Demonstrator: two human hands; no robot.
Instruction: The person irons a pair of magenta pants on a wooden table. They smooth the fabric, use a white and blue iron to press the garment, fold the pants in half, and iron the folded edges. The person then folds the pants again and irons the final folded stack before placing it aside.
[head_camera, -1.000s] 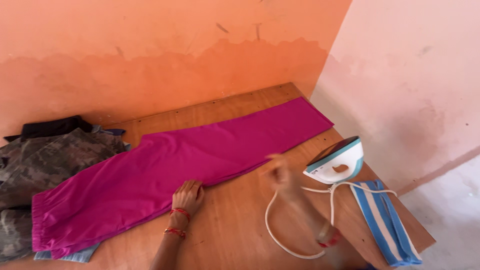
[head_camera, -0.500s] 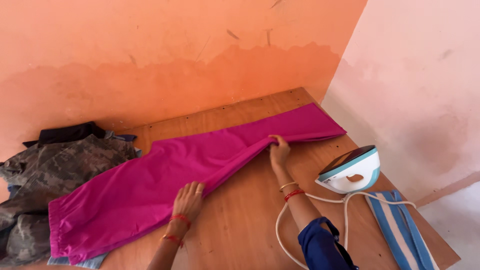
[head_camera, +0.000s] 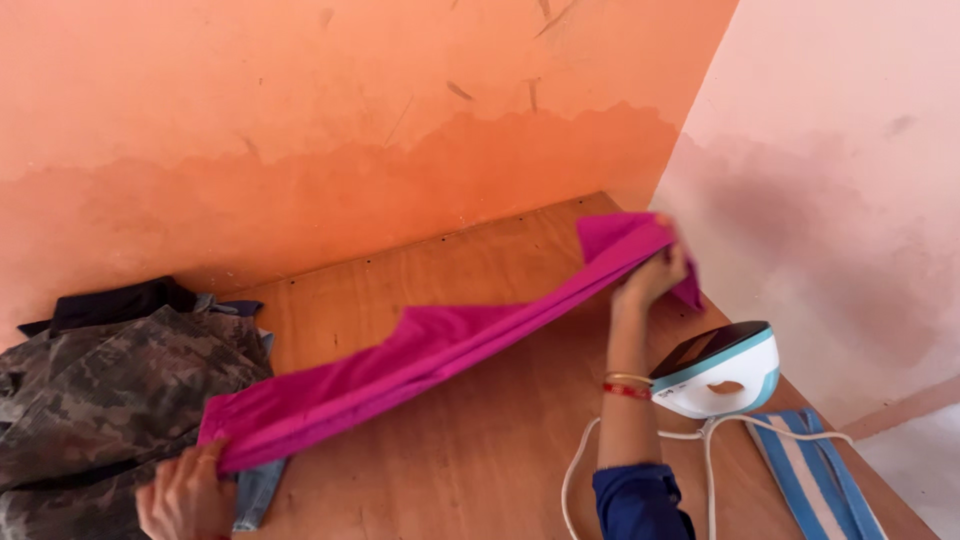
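Orange walls (head_camera: 300, 130) with scuffs and a darker patchy band on the lower half, a paler pink wall (head_camera: 850, 150) on the right, and a brown plywood worktop (head_camera: 450, 440) pushed into the corner, that's the whole setup.

Closest to the camera, the left hand (head_camera: 185, 495) sits at the bottom edge of the shot, fingers curled tight around the waist end of a pair of bright magenta cotton trousers (head_camera: 440, 345). Just beside that hand there's a bit of light blue denim (head_camera: 258, 485) poking out from under the pink fabric. Over on the bottom right a blue-and-white striped cloth (head_camera: 815, 485) lies flat on the worktop, and a white power cord (head_camera: 600, 450) loops across the wood next to a dark blue sleeve.

A little further back, a white and teal electric iron (head_camera: 725, 370) stands on its heel, soleplate facing up and away, just right of the raised forearm with red and gold bangles. On the left, a heap of camouflage-print clothing (head_camera: 100, 390) with something black on top of it sits against the wall.

Farthest out, the right hand (head_camera: 655, 275) is lifted and pinching the leg end of the trousers, so they hang stretched off the worktop in a long diagonal band between both hands, the hem flopping past the fingers.
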